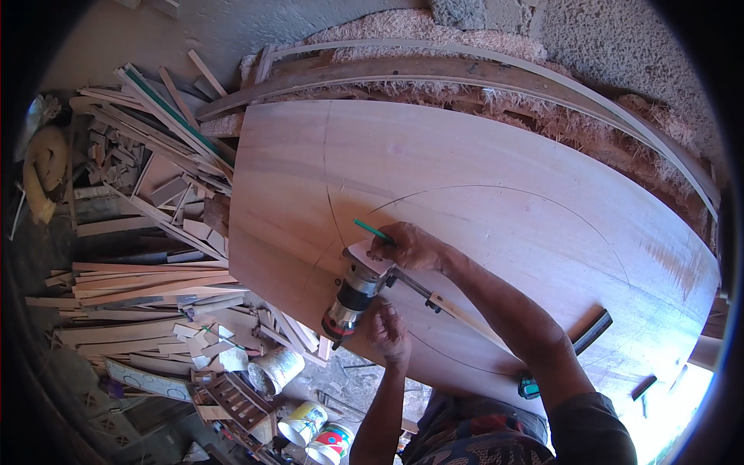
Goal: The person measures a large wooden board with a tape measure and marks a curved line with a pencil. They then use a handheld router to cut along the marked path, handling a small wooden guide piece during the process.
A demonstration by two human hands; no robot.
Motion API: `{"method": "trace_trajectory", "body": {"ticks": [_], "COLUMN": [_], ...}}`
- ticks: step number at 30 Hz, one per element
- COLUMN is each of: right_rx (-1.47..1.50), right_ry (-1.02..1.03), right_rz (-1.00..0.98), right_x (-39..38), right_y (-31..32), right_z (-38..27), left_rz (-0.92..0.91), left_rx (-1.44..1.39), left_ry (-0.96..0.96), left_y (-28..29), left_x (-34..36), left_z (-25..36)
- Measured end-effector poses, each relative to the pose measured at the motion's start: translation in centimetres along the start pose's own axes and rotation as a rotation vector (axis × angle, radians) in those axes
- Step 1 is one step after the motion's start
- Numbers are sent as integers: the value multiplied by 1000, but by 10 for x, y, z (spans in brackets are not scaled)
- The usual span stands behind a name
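A trim router (353,291) with a silver and black body lies tilted on a large pale wooden board (287,155). From its base plate (370,256) a metal guide rod with a wooden strip (469,318) runs toward the lower right. My right hand (411,246) rests at the base plate, with a green pencil (373,230) held in its fingers, one end pointing up and left. Close to the router's near side, my left hand (389,332) is closed with curled fingers; what they hold, if anything, is hidden. Curved pencil lines mark the board.
A green and black tape measure (528,387) sits by the board's near edge. Farther right lies a dark bar (590,331). Wood offcuts (155,283) pile up on the left, with buckets (304,424) below. Long curved strips (434,70) and wood shavings line the far side.
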State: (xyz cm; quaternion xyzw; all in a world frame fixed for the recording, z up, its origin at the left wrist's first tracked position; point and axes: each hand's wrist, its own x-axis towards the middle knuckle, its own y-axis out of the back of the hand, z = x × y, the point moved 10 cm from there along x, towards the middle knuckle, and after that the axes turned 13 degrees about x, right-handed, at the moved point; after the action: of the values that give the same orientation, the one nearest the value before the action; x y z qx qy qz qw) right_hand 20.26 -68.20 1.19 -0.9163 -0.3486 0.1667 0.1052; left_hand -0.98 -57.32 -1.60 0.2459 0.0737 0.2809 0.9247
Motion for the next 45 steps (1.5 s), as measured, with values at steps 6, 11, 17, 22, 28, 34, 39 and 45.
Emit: {"method": "trace_trajectory", "body": {"ticks": [6, 11, 17, 22, 28, 34, 39, 45], "right_rx": [-15, -102, -75, -143, -304, -207, -158, -143], "right_ry": [51, 103, 115, 91, 194, 289, 339, 319], "right_rz": [2, 30, 11, -13, -31, -10, -29, -63], "right_x": [0, 0, -1, 3, -2, -8, -8, -7], "right_y": [-2, -4, -3, -6, -12, -10, -7, -8], "right_z": [-3, -6, -5, -2, -11, -16, -18, -14], "left_rz": [42, 17, 16, 37, 34, 34, 55, 40], "left_rx": [0, -48, -19, 14, -79, -43, 65, 84], "left_ry": [-74, -21, -40, -66, 17, 40, 66, 102], "left_y": [1, -1, 0, 1, -1, 2, 1, 1], "left_x": [2, 1, 3, 3, 1, 1, 1, 1], "left_z": [8, 4, 12, 8, 14, 6, 12, 14]}}
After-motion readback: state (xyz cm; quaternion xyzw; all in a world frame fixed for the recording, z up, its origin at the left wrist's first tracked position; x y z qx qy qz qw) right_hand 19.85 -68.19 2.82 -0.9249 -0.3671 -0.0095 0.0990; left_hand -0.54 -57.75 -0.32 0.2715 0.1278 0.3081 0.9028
